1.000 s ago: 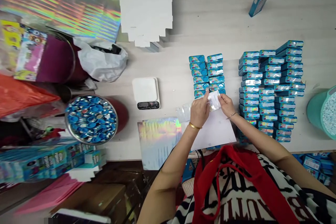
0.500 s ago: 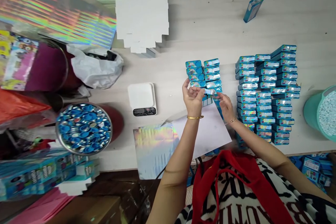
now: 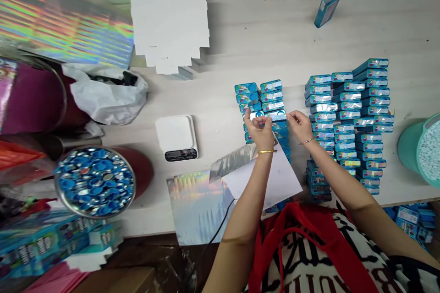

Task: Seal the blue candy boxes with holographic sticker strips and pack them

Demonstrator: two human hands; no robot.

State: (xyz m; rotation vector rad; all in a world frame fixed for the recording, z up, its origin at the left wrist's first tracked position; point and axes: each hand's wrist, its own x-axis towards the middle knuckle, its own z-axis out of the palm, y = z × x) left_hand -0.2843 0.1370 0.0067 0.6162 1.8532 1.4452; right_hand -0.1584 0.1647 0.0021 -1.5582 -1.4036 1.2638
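My left hand (image 3: pixel 261 132) and my right hand (image 3: pixel 300 126) are raised over the table, each pinching one end of a small clear packet (image 3: pixel 277 117) stretched between them. The packet hangs just above a two-column stack of blue tins (image 3: pixel 258 94). Under my forearms lies a white sheet (image 3: pixel 275 181). A silvery foil bag (image 3: pixel 231 164) lies just left of my left wrist. Both wrists wear a thin gold bangle.
Tall stacks of blue tins (image 3: pixel 350 121) stand to the right, beside a teal bucket (image 3: pixel 410 144). To the left are a white scale (image 3: pixel 176 136), a metal bowl of blue caps (image 3: pixel 94 181), a holographic sheet (image 3: pixel 194 203), a white plastic bag (image 3: pixel 103 96) and white cut cards (image 3: pixel 170 18). One blue box (image 3: pixel 328 6) lies far back.
Both hands have lifted the packet away from me, from above the white sheet to over the two-column tin stack, and have spread apart. The camera has turned slightly to the right.
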